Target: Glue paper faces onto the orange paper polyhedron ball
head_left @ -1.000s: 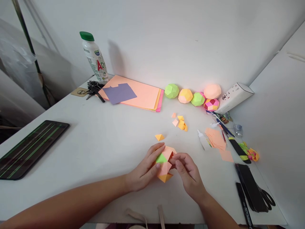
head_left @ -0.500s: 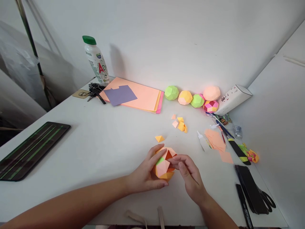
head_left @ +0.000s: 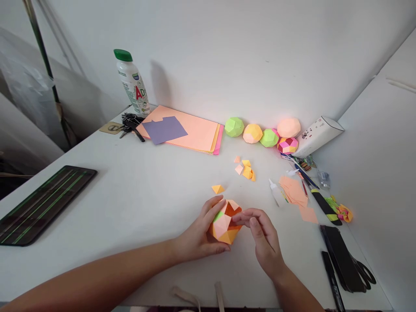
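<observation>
A faceted paper ball [head_left: 222,224] in peach, orange and green is cradled by my left hand [head_left: 198,234], its fingers over the top and thumb below. An opening on the ball's right side shows its orange inside. My right hand [head_left: 262,236] has its fingers stretched into that opening, thumb held apart; the fingertips are partly hidden. Just beyond the ball lies an orange folded paper piece [head_left: 217,189]. Farther back is a small cluster of orange paper pieces [head_left: 247,172] with a peach paper piece [head_left: 239,169] beside it.
Finished paper balls [head_left: 252,133] line the wall. A glue bottle [head_left: 274,189] and peach paper cutouts [head_left: 294,190] lie to the right, near scissors [head_left: 364,271] and a black marker [head_left: 333,281]. Coloured sheets [head_left: 191,128], a white bottle [head_left: 133,89] and a dark tablet [head_left: 42,208] are leftward.
My right fingers have reached a little deeper into the ball's opening, and the thumb has moved slightly right. The ball's lower right flap has shifted and the opening looks wider.
</observation>
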The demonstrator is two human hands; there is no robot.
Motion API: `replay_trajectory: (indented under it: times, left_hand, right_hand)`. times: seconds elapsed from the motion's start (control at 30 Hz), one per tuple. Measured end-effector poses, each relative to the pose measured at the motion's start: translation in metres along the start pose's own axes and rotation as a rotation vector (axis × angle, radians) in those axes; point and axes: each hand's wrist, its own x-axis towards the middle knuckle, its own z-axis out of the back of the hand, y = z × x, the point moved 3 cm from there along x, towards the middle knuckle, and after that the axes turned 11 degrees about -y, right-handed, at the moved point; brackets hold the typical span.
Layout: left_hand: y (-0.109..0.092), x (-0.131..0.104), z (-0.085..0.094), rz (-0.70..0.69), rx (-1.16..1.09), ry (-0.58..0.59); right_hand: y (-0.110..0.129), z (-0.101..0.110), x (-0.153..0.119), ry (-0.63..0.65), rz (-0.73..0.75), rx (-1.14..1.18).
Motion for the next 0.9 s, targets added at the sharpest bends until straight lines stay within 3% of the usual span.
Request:
replay_trajectory:
  times: [0.43,0.9]
  left_hand:
    - [-0.0018,0.0015,0.0002,0.052,-0.044,-0.022]
    - [-0.0045,0.0038,0.0003,0.002,-0.061,-0.009]
  right_hand:
    - [0.0042,0.0024,0.0012,-0.053,0.039,0.006]
    - [0.0028,0.0042,0.0014,-0.075,0.085,0.117]
